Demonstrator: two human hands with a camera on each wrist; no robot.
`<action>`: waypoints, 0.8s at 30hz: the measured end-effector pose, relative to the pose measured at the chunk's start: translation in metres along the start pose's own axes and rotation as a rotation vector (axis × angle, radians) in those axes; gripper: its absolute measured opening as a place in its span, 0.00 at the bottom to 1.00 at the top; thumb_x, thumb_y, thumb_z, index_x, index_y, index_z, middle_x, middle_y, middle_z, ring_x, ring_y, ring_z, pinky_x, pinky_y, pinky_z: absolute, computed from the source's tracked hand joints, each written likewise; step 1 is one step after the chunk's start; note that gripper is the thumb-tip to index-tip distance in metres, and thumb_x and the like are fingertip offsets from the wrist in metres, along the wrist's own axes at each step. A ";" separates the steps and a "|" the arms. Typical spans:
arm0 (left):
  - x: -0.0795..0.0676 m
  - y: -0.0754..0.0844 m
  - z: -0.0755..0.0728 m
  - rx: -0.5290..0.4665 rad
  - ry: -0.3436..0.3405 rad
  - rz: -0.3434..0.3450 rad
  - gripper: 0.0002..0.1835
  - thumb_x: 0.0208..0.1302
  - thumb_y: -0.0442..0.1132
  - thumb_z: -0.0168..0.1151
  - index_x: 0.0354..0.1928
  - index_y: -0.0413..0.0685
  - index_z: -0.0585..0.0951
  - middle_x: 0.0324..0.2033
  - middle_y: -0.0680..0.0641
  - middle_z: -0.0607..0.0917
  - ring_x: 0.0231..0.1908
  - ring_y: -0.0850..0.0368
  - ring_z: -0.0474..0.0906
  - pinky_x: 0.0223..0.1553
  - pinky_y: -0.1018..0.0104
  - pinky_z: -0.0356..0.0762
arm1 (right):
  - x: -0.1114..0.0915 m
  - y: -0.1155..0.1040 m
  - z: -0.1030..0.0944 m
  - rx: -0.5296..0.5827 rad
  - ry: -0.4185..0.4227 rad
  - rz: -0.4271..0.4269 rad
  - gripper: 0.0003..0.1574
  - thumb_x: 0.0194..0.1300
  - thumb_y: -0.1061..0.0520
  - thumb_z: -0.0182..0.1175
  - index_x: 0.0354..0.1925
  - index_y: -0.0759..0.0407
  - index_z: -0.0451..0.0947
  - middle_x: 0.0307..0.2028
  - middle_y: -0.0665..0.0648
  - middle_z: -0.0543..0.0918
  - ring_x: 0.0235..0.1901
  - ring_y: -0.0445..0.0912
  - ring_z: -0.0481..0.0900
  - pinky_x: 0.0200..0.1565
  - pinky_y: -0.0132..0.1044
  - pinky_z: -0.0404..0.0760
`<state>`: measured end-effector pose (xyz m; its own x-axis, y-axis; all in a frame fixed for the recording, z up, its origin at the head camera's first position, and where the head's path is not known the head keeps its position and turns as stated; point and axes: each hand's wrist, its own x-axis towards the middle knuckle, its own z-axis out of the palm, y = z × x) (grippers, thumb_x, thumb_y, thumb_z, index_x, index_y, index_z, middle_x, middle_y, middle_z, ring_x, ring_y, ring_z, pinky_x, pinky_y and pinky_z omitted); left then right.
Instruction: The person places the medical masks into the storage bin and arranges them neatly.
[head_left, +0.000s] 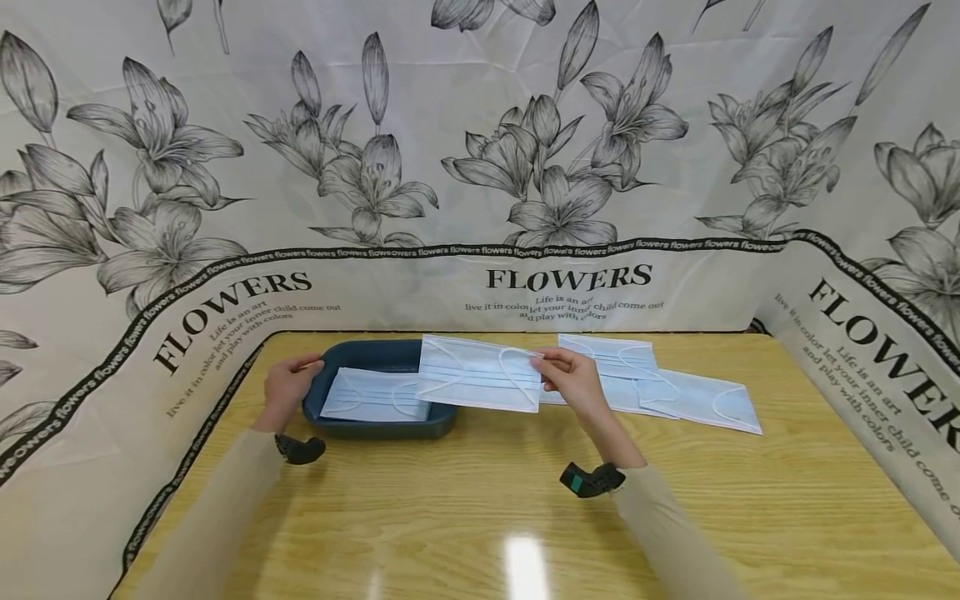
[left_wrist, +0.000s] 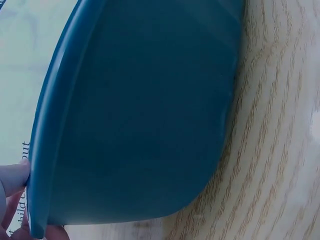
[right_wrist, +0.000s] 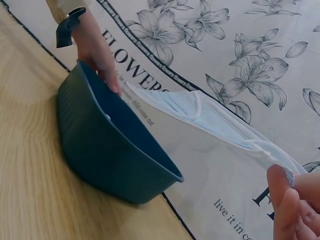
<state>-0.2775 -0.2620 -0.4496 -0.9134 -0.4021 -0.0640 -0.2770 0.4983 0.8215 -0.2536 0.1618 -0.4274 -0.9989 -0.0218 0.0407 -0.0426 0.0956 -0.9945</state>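
A light blue face mask point(head_left: 480, 375) with white ear loops hangs from my right hand point(head_left: 573, 379), pinched at its right end between thumb and fingers. Its left part is over the right side of a dark blue plastic basin point(head_left: 375, 430). Inside the basin lies another face mask point(head_left: 367, 396). My left hand point(head_left: 288, 387) grips the basin's left rim; in the left wrist view the thumb and fingers point(left_wrist: 14, 177) are on either side of that rim. From the right wrist view, the held mask point(right_wrist: 210, 117) is seen nearly edge-on above the basin point(right_wrist: 115, 155).
Several more face masks point(head_left: 701, 398) lie overlapping on the wooden table point(head_left: 480, 483), right of the basin. A white cloth printed with flowers point(head_left: 555, 200) stands behind the table and along both sides. Each wrist carries a black device point(head_left: 592, 481).
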 end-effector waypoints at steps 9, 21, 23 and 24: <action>-0.003 -0.001 0.001 -0.036 0.020 0.017 0.21 0.68 0.46 0.58 0.58 0.41 0.79 0.58 0.34 0.78 0.56 0.41 0.76 0.54 0.52 0.73 | 0.003 0.001 0.019 0.054 -0.017 0.042 0.22 0.66 0.59 0.61 0.54 0.71 0.76 0.26 0.39 0.83 0.25 0.34 0.77 0.30 0.25 0.78; -0.004 -0.001 0.000 -0.085 0.003 0.019 0.22 0.68 0.45 0.58 0.58 0.40 0.78 0.60 0.35 0.76 0.58 0.42 0.74 0.56 0.52 0.73 | 0.010 0.002 0.041 0.076 -0.046 0.026 0.20 0.65 0.60 0.61 0.53 0.71 0.77 0.24 0.41 0.83 0.24 0.36 0.76 0.28 0.26 0.78; -0.003 -0.002 0.000 -0.087 0.001 0.015 0.22 0.68 0.45 0.58 0.59 0.41 0.78 0.60 0.35 0.76 0.58 0.42 0.74 0.56 0.52 0.73 | 0.012 0.003 0.045 0.082 -0.054 0.025 0.20 0.65 0.61 0.61 0.53 0.71 0.77 0.24 0.41 0.83 0.24 0.36 0.76 0.28 0.26 0.78; -0.003 -0.002 0.000 -0.090 0.000 0.011 0.22 0.68 0.45 0.58 0.59 0.41 0.78 0.60 0.35 0.76 0.58 0.42 0.74 0.56 0.52 0.73 | 0.013 0.004 0.047 0.083 -0.059 0.025 0.20 0.66 0.60 0.61 0.53 0.72 0.77 0.25 0.41 0.83 0.24 0.36 0.76 0.28 0.26 0.78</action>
<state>-0.2743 -0.2615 -0.4514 -0.9161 -0.3972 -0.0543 -0.2387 0.4318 0.8698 -0.2655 0.1152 -0.4352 -0.9968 -0.0791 0.0126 -0.0138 0.0139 -0.9998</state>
